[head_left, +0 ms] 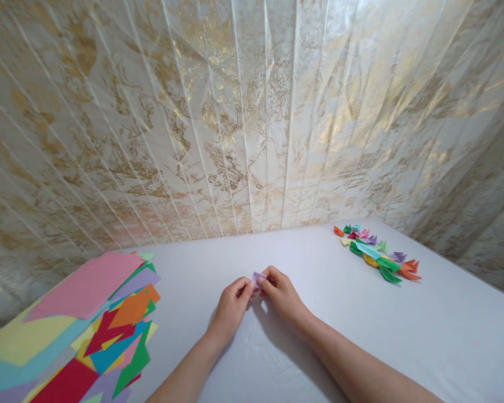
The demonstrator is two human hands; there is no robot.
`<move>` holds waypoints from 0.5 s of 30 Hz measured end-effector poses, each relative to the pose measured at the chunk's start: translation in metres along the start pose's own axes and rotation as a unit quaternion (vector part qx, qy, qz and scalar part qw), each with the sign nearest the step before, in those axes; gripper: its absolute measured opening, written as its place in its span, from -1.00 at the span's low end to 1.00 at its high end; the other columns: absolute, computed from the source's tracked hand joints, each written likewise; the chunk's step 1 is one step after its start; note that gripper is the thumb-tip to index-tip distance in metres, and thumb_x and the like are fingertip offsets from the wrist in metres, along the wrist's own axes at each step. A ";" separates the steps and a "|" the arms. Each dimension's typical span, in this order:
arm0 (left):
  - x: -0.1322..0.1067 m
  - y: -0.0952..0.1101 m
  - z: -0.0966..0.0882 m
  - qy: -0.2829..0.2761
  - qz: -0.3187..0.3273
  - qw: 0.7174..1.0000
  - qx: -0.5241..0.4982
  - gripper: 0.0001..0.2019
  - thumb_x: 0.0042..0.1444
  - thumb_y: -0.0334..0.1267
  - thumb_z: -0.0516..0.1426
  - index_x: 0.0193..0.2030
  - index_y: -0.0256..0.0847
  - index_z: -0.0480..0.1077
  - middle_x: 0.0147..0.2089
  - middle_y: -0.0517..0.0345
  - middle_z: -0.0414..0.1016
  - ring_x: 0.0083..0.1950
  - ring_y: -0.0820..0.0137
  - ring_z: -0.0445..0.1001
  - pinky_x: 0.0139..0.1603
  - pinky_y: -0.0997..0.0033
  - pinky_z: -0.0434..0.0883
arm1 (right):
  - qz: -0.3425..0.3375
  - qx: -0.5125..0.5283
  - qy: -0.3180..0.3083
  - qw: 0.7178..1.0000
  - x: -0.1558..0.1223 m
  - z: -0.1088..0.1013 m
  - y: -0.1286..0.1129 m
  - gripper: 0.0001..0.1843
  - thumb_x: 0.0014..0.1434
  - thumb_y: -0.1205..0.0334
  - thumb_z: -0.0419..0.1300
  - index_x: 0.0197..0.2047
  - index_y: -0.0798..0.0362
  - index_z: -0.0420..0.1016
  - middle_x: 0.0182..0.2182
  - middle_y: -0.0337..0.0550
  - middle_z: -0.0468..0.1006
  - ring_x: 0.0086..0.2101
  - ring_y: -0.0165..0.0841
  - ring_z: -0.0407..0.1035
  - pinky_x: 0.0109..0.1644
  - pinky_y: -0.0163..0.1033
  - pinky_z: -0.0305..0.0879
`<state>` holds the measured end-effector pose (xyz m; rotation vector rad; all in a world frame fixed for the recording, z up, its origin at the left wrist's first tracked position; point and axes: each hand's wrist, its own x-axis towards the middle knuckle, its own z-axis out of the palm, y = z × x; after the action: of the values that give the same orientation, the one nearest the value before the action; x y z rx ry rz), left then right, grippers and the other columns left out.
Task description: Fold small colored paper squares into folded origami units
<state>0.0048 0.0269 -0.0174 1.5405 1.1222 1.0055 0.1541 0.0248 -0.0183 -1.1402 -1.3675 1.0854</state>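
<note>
A small folded piece of purple paper (pixel 258 278) is held up between both hands, a little above the white table. My left hand (pixel 235 302) pinches its left edge between thumb and fingers. On the other side, my right hand (pixel 280 291) grips it with the thumb across its front and the fingers behind. The paper's lower part is hidden by the fingertips, so its exact folds cannot be made out.
Coloured paper sheets and cut pieces (pixel 126 308) lie in a loose pile at the left, a large pink sheet (pixel 92 285) on top. Several small folded paper figures (pixel 373 252) sit at the back right. A gold-patterned curtain (pixel 235 123) hangs behind the table (pixel 210 257).
</note>
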 end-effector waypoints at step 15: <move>0.002 -0.002 0.001 0.014 0.003 1.000 -0.004 -0.71 0.09 -0.02 0.11 -0.47 -0.17 0.23 -0.57 0.36 0.18 -0.52 0.49 0.16 -0.46 0.51 0.17 | -0.043 -0.122 -0.018 0.991 -0.005 -0.001 -0.007 -0.77 0.27 0.15 0.00 -0.41 0.02 0.30 -0.54 -0.31 0.37 -0.46 -0.38 0.28 -0.32 -0.29 0.16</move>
<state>0.0061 0.0290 -0.0194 1.5291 1.1320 1.0377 0.1549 0.0187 -0.0124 -1.2286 -1.5950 0.8985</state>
